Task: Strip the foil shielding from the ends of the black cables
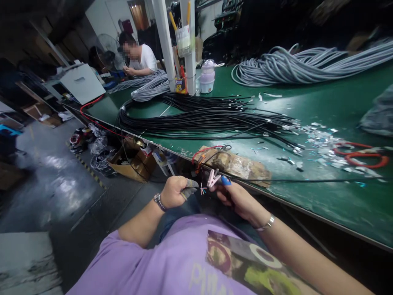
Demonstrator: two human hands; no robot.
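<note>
Left hand [177,191] beside coloured wires [203,191], purple shirt [150,266], lettering [208,280] starting "P"

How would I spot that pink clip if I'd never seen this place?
Start at the long green table and find the brown block on its near edge. Just below the block's left part, beside the blue-wrapped thumb of the right hand, is the pink clip. Its clothespin-like shape and pale pink colour set it apart from the thin coloured wires beside it.
</note>
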